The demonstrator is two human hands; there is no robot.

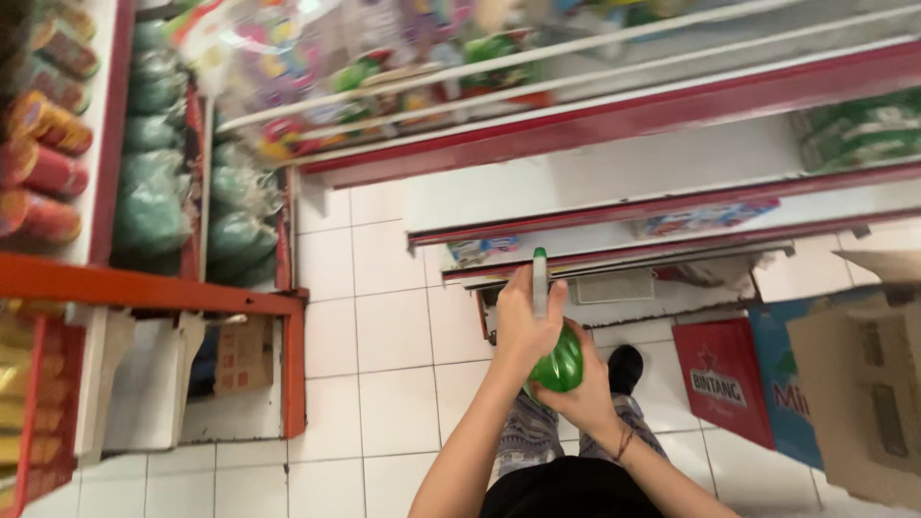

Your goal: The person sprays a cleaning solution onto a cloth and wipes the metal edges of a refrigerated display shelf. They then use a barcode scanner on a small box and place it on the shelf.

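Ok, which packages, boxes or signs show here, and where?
Green bottle: held in both hands, centre.
Red carton: floor, right, white print.
Blue carton: beside it.
Brown cardboard box: far right.
Green bags: left shelf.
Red-yellow tubes: far left.

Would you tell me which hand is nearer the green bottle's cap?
Left: the left hand grips the neck below the cap; the right hand cups the green bottle underneath.

Small grocery shop: red shelves point(614, 115) w/ packaged snacks point(403, 77), bagged goods point(153, 201), cardboard boxes point(863, 393), tiled floor point(384, 336).
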